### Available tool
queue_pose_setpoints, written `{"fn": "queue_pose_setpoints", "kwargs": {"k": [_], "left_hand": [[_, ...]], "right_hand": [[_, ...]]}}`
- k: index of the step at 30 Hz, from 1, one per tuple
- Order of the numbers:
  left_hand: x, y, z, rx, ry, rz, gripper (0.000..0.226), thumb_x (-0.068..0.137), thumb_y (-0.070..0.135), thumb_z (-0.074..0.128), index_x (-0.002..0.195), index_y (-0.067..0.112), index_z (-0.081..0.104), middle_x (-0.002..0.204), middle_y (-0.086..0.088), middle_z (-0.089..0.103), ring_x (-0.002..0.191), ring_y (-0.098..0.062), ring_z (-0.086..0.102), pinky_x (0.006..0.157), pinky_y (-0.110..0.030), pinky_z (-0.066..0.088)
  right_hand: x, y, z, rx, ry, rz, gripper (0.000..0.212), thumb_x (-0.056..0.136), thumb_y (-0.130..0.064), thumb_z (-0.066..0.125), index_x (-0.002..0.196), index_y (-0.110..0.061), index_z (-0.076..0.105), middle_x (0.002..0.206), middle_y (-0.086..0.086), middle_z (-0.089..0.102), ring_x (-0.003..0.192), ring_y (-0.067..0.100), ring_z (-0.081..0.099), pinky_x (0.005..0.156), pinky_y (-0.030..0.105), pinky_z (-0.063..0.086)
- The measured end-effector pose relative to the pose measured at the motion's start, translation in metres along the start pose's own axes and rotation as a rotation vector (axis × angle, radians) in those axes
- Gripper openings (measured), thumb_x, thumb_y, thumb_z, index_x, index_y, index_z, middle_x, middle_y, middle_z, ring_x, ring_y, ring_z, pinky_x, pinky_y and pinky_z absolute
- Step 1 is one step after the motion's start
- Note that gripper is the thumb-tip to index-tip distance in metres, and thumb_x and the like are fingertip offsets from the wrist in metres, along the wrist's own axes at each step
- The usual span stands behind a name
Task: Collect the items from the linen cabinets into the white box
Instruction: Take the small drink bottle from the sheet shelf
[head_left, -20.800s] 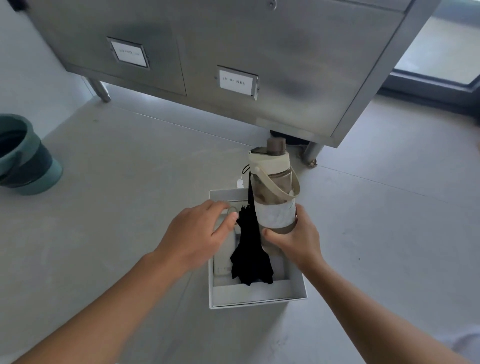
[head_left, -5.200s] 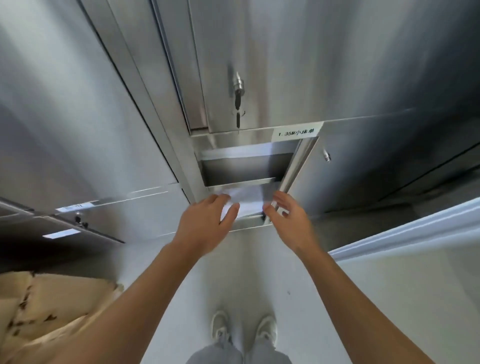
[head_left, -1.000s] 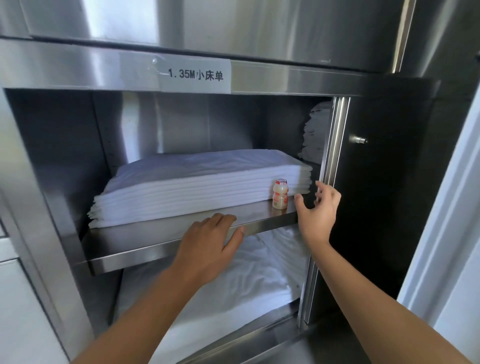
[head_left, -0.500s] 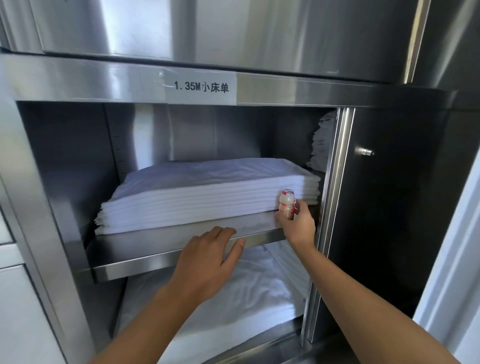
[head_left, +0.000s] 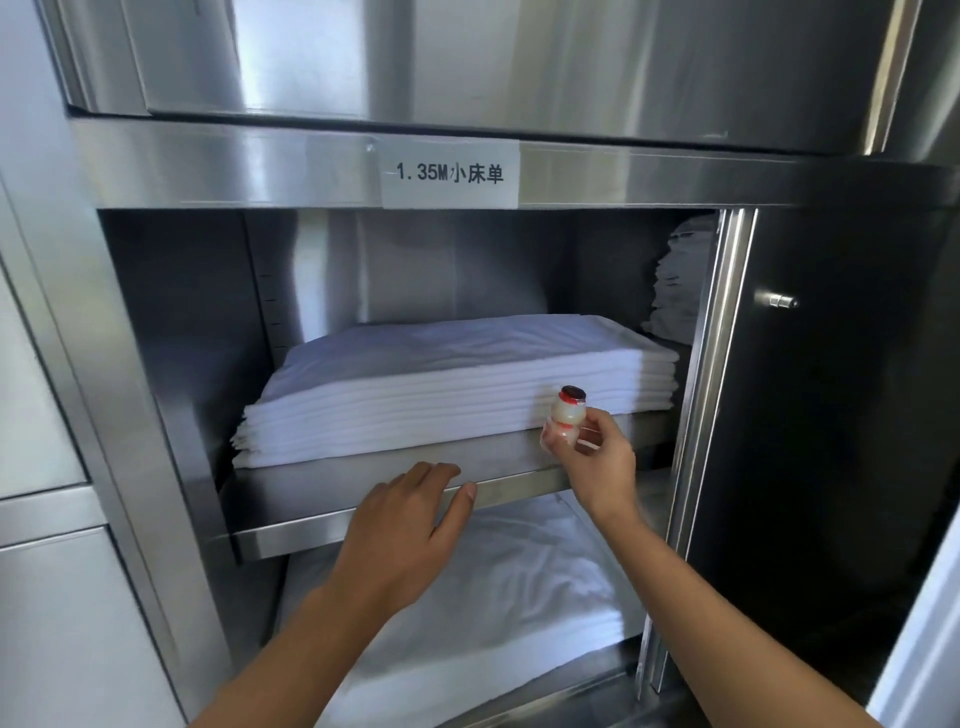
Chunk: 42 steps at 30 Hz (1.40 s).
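Observation:
A small pale yogurt-drink bottle (head_left: 567, 414) with a red cap is held upright in my right hand (head_left: 595, 462), fingers curled round its lower half, just in front of the steel shelf (head_left: 322, 488). It is lifted slightly off the shelf, before the stack of folded white sheets (head_left: 457, 384). My left hand (head_left: 402, 540) rests flat on the shelf's front edge, fingers straight. The white box is not in view.
The open steel linen cabinet has a label strip (head_left: 450, 174) above the opening. More white linen (head_left: 467, 603) lies on the lower shelf. The open door (head_left: 810, 405) stands dark at the right, with a post (head_left: 706, 374) beside my right hand.
My right hand moved from the door post to the bottle, gripped it and lifted it off the shelf toward me. The left hand stayed on the shelf edge.

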<state>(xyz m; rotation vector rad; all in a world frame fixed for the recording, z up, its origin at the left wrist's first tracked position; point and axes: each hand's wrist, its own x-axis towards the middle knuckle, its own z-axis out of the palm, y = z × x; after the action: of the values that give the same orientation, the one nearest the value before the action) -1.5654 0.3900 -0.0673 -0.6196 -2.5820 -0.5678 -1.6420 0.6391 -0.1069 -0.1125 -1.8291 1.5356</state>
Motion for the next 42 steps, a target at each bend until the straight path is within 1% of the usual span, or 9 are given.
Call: {"fn": "queue_pose_setpoints", "kwargs": {"k": [5,8,14,20,25,28,31,36,42], "left_hand": [[-0.009,-0.015,0.0,-0.019,-0.007,-0.013,0.041,0.099,0.048,0.035,0.125,0.026,0.058,0.124,0.008,0.062,0.108,-0.019,0.059,0.092,-0.035,0.045],[-0.016,-0.022,0.004,-0.006,-0.02,-0.014,0.039,0.099,0.046,0.036,0.124,0.025,0.058,0.122,0.005,0.062,0.109,-0.022,0.059,0.09,-0.036,0.045],[-0.011,-0.032,-0.008,-0.014,-0.057,-0.011,0.039,0.099,0.047,0.036,0.121,0.025,0.06,0.118,0.003,0.064,0.103,-0.024,0.061,0.087,-0.036,0.047],[0.03,-0.016,-0.102,0.003,-0.152,-0.077,0.041,0.099,0.046,0.036,0.128,0.024,0.056,0.123,0.003,0.063,0.106,-0.02,0.06,0.09,-0.035,0.045],[0.048,0.009,-0.194,-0.026,-0.235,-0.14,0.054,0.094,0.058,0.022,0.123,0.027,0.055,0.113,0.003,0.066,0.095,-0.02,0.064,0.079,-0.031,0.049],[0.039,0.026,-0.239,-0.066,-0.298,-0.221,0.056,0.092,0.062,0.018,0.114,0.029,0.058,0.104,0.006,0.068,0.087,-0.016,0.063,0.075,-0.03,0.05],[0.027,0.045,-0.279,-0.073,-0.356,-0.271,0.056,0.094,0.062,0.019,0.118,0.029,0.058,0.111,0.007,0.066,0.095,-0.014,0.062,0.082,-0.029,0.049],[0.02,0.074,-0.346,-0.052,-0.394,-0.309,0.06,0.095,0.063,0.016,0.13,0.031,0.052,0.129,0.009,0.06,0.108,-0.016,0.059,0.091,-0.03,0.045],[0.026,0.1,-0.402,0.036,-0.314,-0.186,0.05,0.098,0.053,0.028,0.123,0.023,0.058,0.115,0.005,0.065,0.091,-0.018,0.061,0.081,-0.031,0.046]], "right_hand": [[-0.052,-0.018,0.012,0.258,-0.033,0.046,0.03,0.079,-0.008,0.087,0.104,-0.013,0.07,0.097,0.005,0.077,0.09,0.013,0.07,0.081,0.024,0.056],[-0.082,-0.021,0.011,0.253,-0.089,0.063,0.03,0.08,-0.005,0.086,0.104,-0.013,0.071,0.097,0.0,0.077,0.091,0.01,0.071,0.082,0.023,0.057],[-0.104,-0.044,0.016,0.228,-0.143,0.163,0.034,0.079,-0.002,0.085,0.108,-0.015,0.072,0.103,0.002,0.078,0.1,0.021,0.073,0.089,0.032,0.057],[-0.079,-0.155,0.033,0.25,-0.195,0.289,0.036,0.079,-0.001,0.084,0.111,-0.013,0.071,0.1,0.002,0.078,0.095,0.017,0.074,0.082,0.022,0.056],[-0.072,-0.252,0.041,0.188,-0.297,0.4,0.039,0.078,-0.005,0.086,0.112,-0.015,0.07,0.099,0.0,0.078,0.093,0.017,0.073,0.081,0.024,0.057],[-0.082,-0.302,0.036,0.093,-0.331,0.479,0.039,0.079,-0.014,0.087,0.113,-0.021,0.07,0.1,-0.008,0.077,0.095,0.011,0.072,0.082,0.019,0.057],[-0.093,-0.348,0.023,0.048,-0.361,0.539,0.035,0.08,-0.024,0.086,0.111,-0.026,0.071,0.101,-0.013,0.077,0.097,0.009,0.072,0.082,0.018,0.057],[-0.093,-0.418,-0.002,0.018,-0.377,0.546,0.03,0.084,-0.024,0.083,0.111,-0.028,0.071,0.101,-0.015,0.076,0.097,0.006,0.071,0.077,0.012,0.054],[-0.084,-0.471,-0.031,0.024,-0.364,0.482,0.03,0.084,-0.022,0.083,0.111,-0.024,0.07,0.101,-0.012,0.076,0.098,0.009,0.071,0.079,0.015,0.055]]}}
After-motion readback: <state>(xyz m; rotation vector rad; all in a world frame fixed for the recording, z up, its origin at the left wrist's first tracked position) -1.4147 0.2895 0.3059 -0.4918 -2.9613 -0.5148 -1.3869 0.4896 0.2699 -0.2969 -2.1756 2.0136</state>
